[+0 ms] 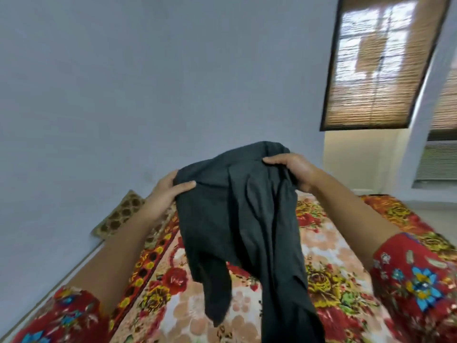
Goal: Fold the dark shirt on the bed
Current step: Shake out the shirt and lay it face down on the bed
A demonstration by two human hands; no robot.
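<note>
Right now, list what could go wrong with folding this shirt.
1. The dark shirt hangs bunched between the left hand and right hand; laid down like this, it would likely crease.
2. Its dangling lower end may tuck underneath on the bed.

The shirt is plain charcoal. The bedspread shows red and yellow roses on cream. Both sleeves are red with blue flowers.
</note>
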